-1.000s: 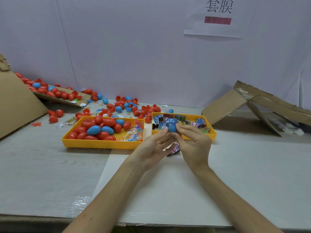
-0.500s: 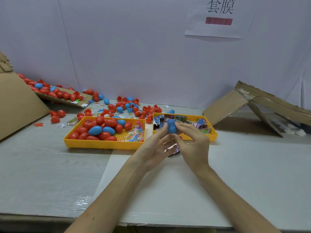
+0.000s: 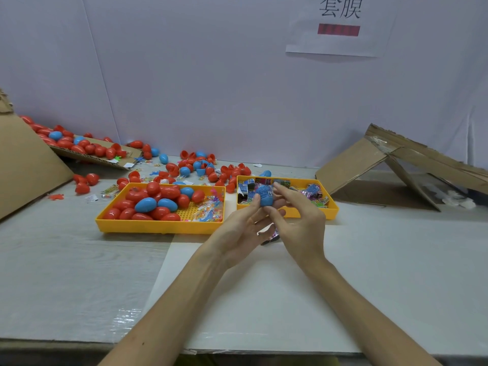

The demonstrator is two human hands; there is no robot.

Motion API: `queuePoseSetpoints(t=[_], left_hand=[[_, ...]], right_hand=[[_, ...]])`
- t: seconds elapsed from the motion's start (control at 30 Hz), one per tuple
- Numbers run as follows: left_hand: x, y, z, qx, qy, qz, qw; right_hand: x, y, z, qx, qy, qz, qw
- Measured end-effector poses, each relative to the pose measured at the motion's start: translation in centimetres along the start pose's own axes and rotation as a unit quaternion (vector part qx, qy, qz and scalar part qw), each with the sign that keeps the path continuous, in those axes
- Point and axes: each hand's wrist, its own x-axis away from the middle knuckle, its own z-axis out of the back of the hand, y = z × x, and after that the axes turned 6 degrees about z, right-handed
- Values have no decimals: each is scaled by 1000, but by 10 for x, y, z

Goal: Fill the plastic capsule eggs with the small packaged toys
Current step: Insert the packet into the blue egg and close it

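A blue capsule egg (image 3: 264,196) is held up over the table, in front of the right yellow tray (image 3: 333,207). My left hand (image 3: 241,228) grips it from the left with thumb and fingers. My right hand (image 3: 298,220) is on its right side, index finger stretched over the top and thumb under it. That tray holds several small packaged toys (image 3: 311,191). The left yellow tray (image 3: 158,225) is piled with red and blue eggs (image 3: 155,204) and has clear toy packets at its right end. A dark packet (image 3: 273,236) lies on the table beneath my hands.
Loose red and blue eggs and egg halves (image 3: 200,167) are scattered behind the trays by the wall. A cardboard sheet (image 3: 26,165) leans at the left. A folded cardboard box (image 3: 412,165) stands at the right. White paper (image 3: 264,299) covers the near table.
The blue egg has risen slightly between my hands, and my right index finger has stretched out across its top. Both forearms stay in about the same place.
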Motion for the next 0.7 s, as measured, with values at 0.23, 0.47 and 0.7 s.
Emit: queuePoseSetpoints(t=[0.23, 0.47, 0.7], left_hand=[[-2, -1, 2, -16, 19, 8, 1000], [-4, 2, 5, -7, 30, -12, 999], [-4, 0, 7, 5, -6, -11, 1000]], right_hand=[[1, 0, 2, 47, 5, 31, 998], [1, -1, 0, 46, -24, 67, 996], [1, 1, 1, 50, -4, 53, 997]])
